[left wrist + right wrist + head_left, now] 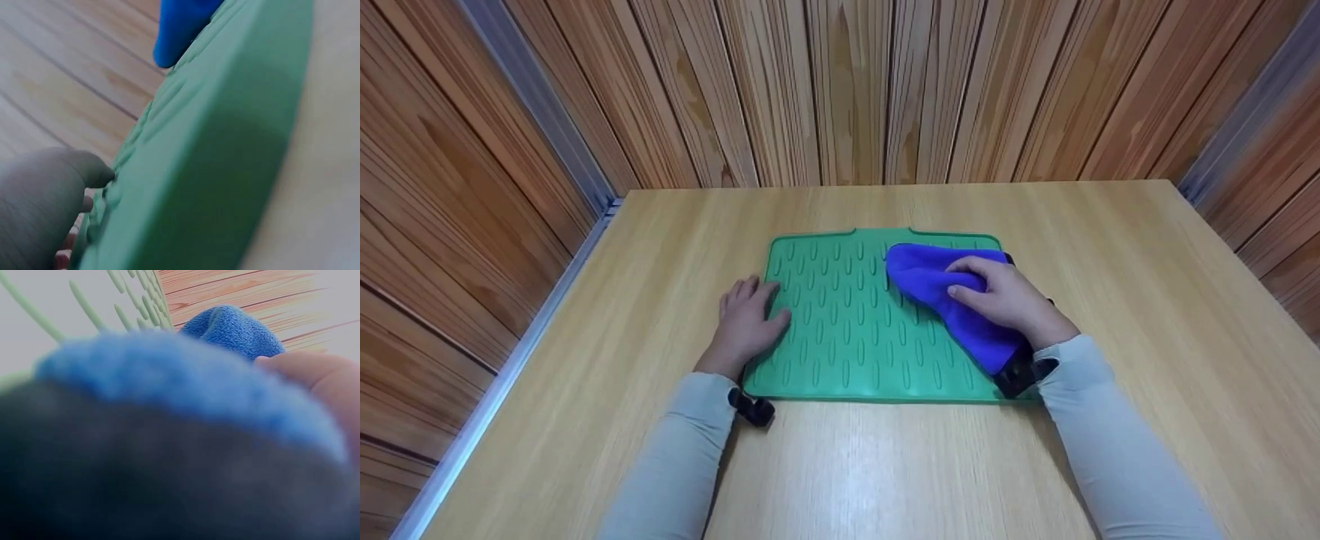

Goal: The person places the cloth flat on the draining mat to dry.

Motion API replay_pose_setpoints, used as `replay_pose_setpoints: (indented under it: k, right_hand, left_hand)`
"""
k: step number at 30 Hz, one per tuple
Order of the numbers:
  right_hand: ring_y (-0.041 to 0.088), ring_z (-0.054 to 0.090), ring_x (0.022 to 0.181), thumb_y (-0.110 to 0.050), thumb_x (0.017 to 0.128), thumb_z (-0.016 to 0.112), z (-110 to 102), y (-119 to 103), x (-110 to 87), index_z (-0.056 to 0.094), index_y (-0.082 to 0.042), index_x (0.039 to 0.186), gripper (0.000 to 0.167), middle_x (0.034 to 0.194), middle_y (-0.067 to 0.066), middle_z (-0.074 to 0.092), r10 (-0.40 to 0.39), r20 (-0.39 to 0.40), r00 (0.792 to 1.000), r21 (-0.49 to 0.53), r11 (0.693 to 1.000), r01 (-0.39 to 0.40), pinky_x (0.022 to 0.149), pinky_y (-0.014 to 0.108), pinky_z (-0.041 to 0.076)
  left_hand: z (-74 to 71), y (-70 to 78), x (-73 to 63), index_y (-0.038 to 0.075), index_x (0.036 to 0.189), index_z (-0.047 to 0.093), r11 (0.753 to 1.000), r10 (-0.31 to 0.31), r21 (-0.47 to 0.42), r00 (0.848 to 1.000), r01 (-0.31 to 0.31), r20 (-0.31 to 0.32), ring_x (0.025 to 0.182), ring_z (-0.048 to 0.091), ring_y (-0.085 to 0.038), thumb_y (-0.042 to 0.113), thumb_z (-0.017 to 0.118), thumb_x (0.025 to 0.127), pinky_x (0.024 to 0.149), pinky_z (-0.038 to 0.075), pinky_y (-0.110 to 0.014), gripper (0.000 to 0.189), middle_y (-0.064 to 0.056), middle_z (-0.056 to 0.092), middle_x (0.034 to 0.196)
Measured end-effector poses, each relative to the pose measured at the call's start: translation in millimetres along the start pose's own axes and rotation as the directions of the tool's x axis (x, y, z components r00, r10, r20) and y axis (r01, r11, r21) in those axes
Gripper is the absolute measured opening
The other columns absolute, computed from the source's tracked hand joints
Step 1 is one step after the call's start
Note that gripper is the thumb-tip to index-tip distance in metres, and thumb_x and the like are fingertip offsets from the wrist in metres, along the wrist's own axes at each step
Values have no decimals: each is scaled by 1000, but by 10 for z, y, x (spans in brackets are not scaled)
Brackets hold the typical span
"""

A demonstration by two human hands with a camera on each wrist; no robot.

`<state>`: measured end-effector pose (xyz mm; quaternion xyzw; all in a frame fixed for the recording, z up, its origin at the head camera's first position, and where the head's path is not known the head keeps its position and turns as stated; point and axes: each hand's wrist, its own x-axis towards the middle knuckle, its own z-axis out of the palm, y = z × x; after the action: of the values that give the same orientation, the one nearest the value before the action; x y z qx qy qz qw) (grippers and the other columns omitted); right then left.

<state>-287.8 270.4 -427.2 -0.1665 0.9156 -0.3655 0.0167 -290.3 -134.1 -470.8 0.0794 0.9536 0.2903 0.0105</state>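
A green ribbed mat (840, 322) lies flat on the table, with rows of raised oval ridges and a notched back edge. My left hand (744, 322) rests at its left edge with fingers spread, thumb over the mat's surface. In the left wrist view the thumb (93, 169) touches the green edge. My right hand (1005, 292) pinches a bunched blue cloth (945, 289) between thumb and fingers over the mat's right side. Fuzzy, towel-like texture shows on the cloth (230, 332) in the right wrist view, and it covers the mat's right edge.
The light wooden table (840, 472) extends around the mat on all sides. Wood-plank walls (847, 90) stand behind and at both sides, with a metal rail (510, 375) along the left edge. A black wrist camera (754, 409) sits at the left cuff.
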Motion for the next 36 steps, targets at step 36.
replay_pose_setpoints:
  k: [36]
  right_hand:
    - [30, 59, 121, -24, 97, 69, 74, -255, 79, 69, -13, 120, 26, 126, 9, 67, -36, -134, 990, 39, 998, 41, 104, 50, 43]
  left_hand:
    - [297, 521, -2, 14, 132, 65, 988, 99, -116, 993, -106, -65, 139, 42, -32, 28, 61, 99, 113, 36, -49, 37, -14, 50, 146]
